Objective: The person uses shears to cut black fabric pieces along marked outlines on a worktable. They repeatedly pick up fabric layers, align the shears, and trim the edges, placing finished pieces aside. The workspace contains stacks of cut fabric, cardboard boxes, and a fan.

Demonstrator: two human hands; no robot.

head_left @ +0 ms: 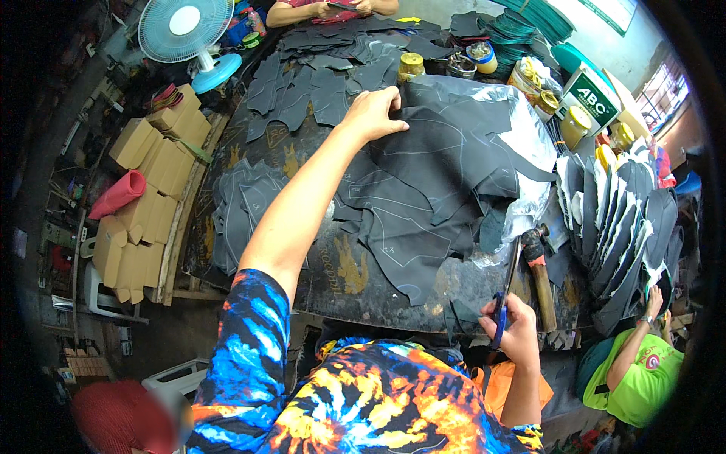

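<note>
My left hand (pixel 370 115) reaches across the table, its fingers and thumb closed on the upper edge of a black leather-like sheet (pixel 439 136). Pale outlines are drawn on that sheet and on the black pieces (pixel 404 246) lying nearer to me. In my right hand (pixel 520 331), at the near edge of the table, is a pair of scissors (pixel 500 312) with blue handles. The scissor blades point away from me, apart from the sheet. Just right of them lies a hammer (pixel 542 291) with a wooden handle. Silvery plastic wrap (pixel 533 144) shows beside the sheet.
Several cut black pieces (pixel 295 87) cover the table's far side, with another pile (pixel 246 212) at left. Stacked dark pieces with white edges (pixel 612 219) stand at right. Jars (pixel 411 66) line the back. Co-workers sit opposite and at lower right (pixel 643 371); a fan (pixel 185 26) stands at far left.
</note>
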